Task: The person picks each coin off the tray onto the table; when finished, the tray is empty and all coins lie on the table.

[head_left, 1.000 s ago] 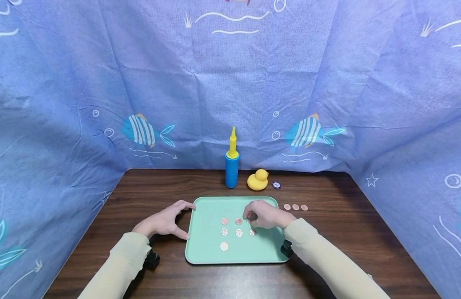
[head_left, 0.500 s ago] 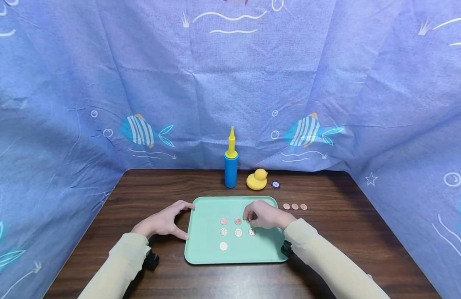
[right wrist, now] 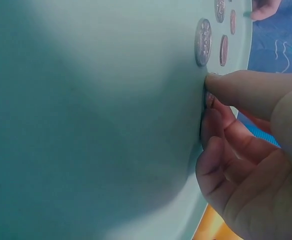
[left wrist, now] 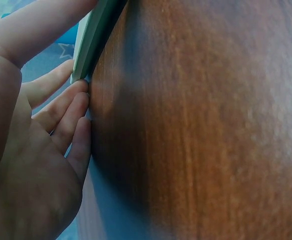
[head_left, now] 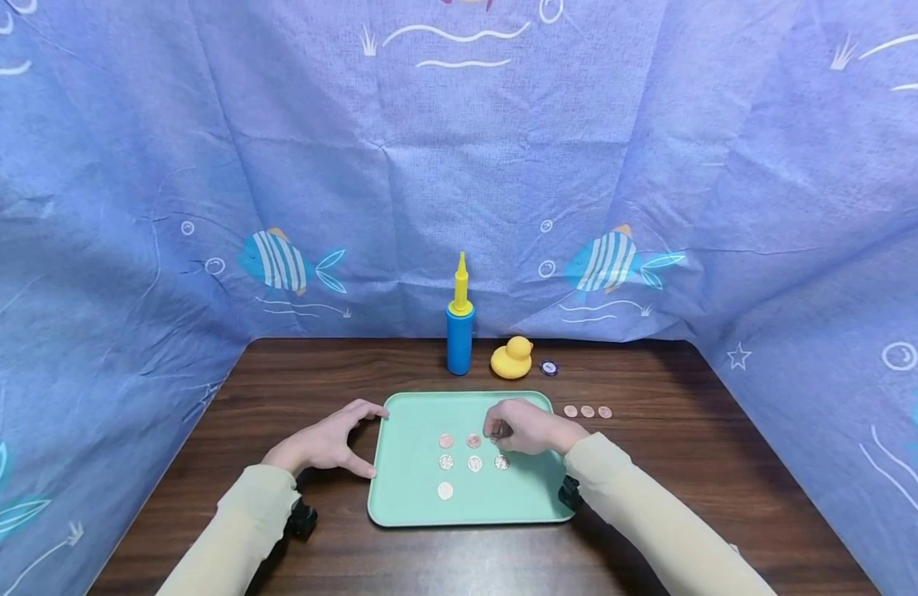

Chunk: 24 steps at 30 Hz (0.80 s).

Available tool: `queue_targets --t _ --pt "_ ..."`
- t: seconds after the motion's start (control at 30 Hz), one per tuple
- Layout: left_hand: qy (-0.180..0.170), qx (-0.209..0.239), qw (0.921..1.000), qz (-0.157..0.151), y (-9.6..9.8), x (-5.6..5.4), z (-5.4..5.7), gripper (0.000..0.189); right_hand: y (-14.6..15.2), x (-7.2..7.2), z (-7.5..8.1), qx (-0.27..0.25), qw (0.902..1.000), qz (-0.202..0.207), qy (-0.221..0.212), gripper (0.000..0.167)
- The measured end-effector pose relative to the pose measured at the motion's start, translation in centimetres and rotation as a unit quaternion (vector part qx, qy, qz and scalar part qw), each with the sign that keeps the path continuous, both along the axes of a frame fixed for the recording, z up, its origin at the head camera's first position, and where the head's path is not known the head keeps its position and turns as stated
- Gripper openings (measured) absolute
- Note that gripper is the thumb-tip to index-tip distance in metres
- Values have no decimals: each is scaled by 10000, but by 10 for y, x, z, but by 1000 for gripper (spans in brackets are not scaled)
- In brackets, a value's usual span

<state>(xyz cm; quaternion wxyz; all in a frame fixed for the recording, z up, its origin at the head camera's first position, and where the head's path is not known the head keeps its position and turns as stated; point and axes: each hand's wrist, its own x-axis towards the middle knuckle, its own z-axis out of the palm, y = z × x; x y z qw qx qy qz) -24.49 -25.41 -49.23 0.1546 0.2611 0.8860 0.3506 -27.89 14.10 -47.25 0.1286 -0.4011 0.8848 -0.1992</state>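
Observation:
A mint-green tray [head_left: 406, 501] lies on the wooden table. My left hand [head_left: 328, 439] has its thumb and fingers spread along the tray's left rim; in the left wrist view the fingertips [left wrist: 81, 86] touch the tray's side. Low over the tray's right half, my right hand [head_left: 529, 429] pinches a coin [right wrist: 209, 96] against the tray surface, mostly covered by thumb and fingers. To its left are two copper coins [head_left: 473, 441] in line. Below them runs a row of three silver coins [head_left: 474, 463], and a pale coin [head_left: 445, 491] lies alone nearest me.
Three copper coins [head_left: 588, 411] lie in a row on the table, right of the tray. Behind the tray stand a blue and yellow hand pump [head_left: 460, 339], a yellow rubber duck [head_left: 511, 359] and a dark poker chip [head_left: 549, 367]. A blue fish-print cloth [head_left: 399, 182] encloses the table.
Both hands stay almost where they were, the right one still pinching the coin at the same spot. The whole head view has shifted very slightly.

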Motion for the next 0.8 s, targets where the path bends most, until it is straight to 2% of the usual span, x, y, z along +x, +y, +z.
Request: queue_targets --t 0.27,0.57,0.8 --pt "-78 60 9999 -19 -2 -1 -3 96 -1 -2 0 155 9999 -28 40 19" --pt "-38 43 10000 -30 -2 -1 -1 96 3 -1 1 -212 9994 66 273 16" --pt "-79 54 10000 -21 -2 -1 -2 96 8 1 1 -464 9986 22 271 12"
